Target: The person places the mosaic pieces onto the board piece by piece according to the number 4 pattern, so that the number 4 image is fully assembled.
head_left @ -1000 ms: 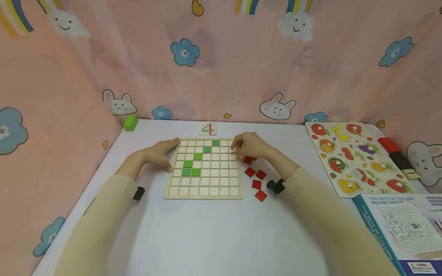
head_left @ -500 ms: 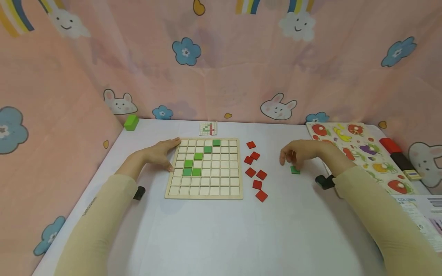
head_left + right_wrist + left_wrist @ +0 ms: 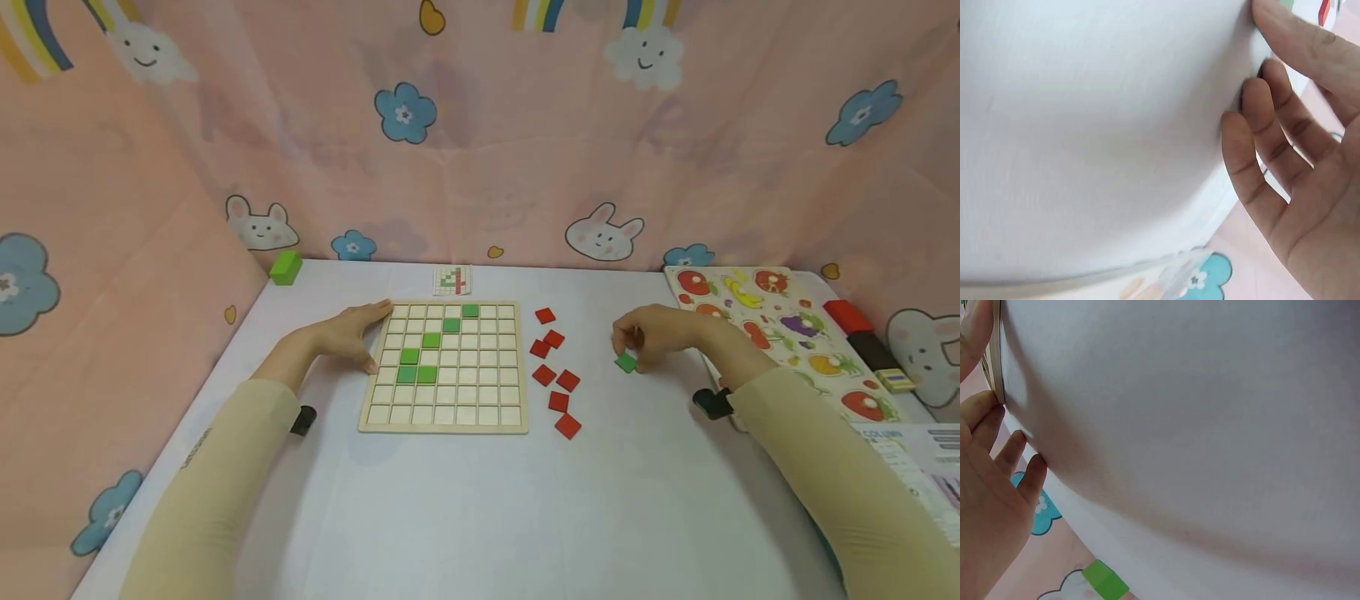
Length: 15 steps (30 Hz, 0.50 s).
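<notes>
A wooden grid board (image 3: pixel 442 431) lies flat with several green tiles (image 3: pixel 431 340) in its cells. My left hand (image 3: pixel 343 333) rests along its left side, fingertips at the far corner and thumb lower on the edge. The board's edge (image 3: pixel 996 356) also shows beside the fingers in the left wrist view. Right of the board, my right hand (image 3: pixel 654 333) pinches a loose green tile (image 3: pixel 626 362) low over the table. Only a sliver of green shows past the thumb in the right wrist view. Several red tiles (image 3: pixel 544 375) lie between board and right hand.
A small pattern card (image 3: pixel 452 281) lies behind the board. At the back left stands a green block (image 3: pixel 285 267). A fruit puzzle board (image 3: pixel 806 333), a red and black block (image 3: pixel 870 346) and a printed box (image 3: pixel 911 467) are on the right.
My right hand has moved from the board's right edge past the red tiles to the green tile, which has shifted slightly left and turned. The left hand stays at the board.
</notes>
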Each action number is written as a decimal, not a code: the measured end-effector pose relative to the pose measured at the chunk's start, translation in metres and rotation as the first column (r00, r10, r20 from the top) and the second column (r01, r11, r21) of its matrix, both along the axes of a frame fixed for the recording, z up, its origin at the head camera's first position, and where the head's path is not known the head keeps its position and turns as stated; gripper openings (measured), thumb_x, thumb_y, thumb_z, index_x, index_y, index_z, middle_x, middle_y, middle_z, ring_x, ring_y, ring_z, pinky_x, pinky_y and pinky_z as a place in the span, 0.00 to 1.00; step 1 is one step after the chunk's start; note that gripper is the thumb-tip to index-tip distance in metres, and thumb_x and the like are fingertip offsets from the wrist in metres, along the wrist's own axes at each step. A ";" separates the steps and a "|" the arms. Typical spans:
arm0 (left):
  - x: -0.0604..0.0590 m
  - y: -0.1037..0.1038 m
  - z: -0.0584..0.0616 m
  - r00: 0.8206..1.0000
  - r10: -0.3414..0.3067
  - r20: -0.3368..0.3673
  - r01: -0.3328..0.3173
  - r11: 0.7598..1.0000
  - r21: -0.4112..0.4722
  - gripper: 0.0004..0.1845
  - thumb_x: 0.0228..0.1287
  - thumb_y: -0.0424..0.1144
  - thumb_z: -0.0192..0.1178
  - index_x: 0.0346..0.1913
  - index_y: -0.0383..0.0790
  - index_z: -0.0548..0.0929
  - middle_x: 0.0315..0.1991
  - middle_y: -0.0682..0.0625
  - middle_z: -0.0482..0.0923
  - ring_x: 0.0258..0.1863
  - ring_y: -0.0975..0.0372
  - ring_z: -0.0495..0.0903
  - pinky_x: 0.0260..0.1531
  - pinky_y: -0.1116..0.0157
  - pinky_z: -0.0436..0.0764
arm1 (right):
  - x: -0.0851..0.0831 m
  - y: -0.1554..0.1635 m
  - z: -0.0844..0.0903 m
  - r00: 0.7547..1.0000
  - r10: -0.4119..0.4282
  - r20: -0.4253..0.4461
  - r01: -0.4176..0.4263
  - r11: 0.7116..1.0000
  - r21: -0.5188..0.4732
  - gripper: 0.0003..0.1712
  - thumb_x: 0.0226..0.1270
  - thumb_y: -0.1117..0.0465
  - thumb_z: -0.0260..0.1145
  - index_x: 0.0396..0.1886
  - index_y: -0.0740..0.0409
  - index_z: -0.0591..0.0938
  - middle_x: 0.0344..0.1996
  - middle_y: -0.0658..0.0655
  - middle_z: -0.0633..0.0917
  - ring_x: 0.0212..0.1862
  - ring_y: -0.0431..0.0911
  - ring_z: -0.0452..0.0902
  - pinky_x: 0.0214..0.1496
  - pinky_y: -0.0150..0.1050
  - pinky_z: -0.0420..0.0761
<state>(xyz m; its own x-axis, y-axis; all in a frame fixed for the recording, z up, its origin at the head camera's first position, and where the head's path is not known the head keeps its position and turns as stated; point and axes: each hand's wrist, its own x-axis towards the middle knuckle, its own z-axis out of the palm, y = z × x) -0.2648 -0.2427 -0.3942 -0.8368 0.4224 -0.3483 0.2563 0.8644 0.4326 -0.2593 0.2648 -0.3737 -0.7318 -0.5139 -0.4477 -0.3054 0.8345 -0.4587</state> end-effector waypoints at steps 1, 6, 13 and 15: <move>0.000 0.000 0.000 1.000 0.002 0.001 -0.002 1.000 -0.001 0.62 0.45 0.37 0.75 0.79 0.38 0.46 0.82 0.43 0.40 0.81 0.42 0.40 0.78 0.40 0.45 | -0.001 -0.002 -0.001 1.000 -0.008 -0.013 0.008 1.000 -0.002 0.13 0.50 0.67 0.76 0.33 0.51 0.81 0.35 0.54 0.78 0.43 0.48 0.71 0.42 0.36 0.75; 0.000 -0.001 0.000 1.000 0.006 0.002 -0.006 1.000 -0.005 0.61 0.45 0.37 0.75 0.79 0.39 0.46 0.82 0.43 0.40 0.81 0.41 0.40 0.78 0.40 0.45 | -0.005 -0.012 -0.004 0.997 -0.017 -0.073 0.016 1.000 -0.011 0.14 0.48 0.66 0.76 0.31 0.54 0.79 0.34 0.53 0.81 0.42 0.47 0.74 0.43 0.37 0.78; 0.000 0.000 0.000 1.000 0.003 0.000 -0.003 1.000 -0.005 0.61 0.46 0.37 0.75 0.79 0.39 0.46 0.82 0.43 0.40 0.81 0.42 0.40 0.78 0.41 0.44 | -0.010 -0.034 0.000 0.995 -0.005 -0.104 -0.002 0.998 -0.068 0.07 0.54 0.66 0.72 0.31 0.56 0.80 0.30 0.53 0.80 0.39 0.47 0.73 0.39 0.36 0.76; 0.000 0.000 0.000 1.000 -0.002 -0.002 0.002 1.000 -0.007 0.61 0.46 0.38 0.75 0.79 0.38 0.46 0.82 0.42 0.40 0.81 0.42 0.40 0.78 0.41 0.44 | -0.012 -0.045 0.001 0.995 -0.002 -0.095 -0.008 0.994 -0.105 0.05 0.55 0.67 0.69 0.31 0.55 0.82 0.30 0.53 0.80 0.38 0.47 0.73 0.37 0.36 0.76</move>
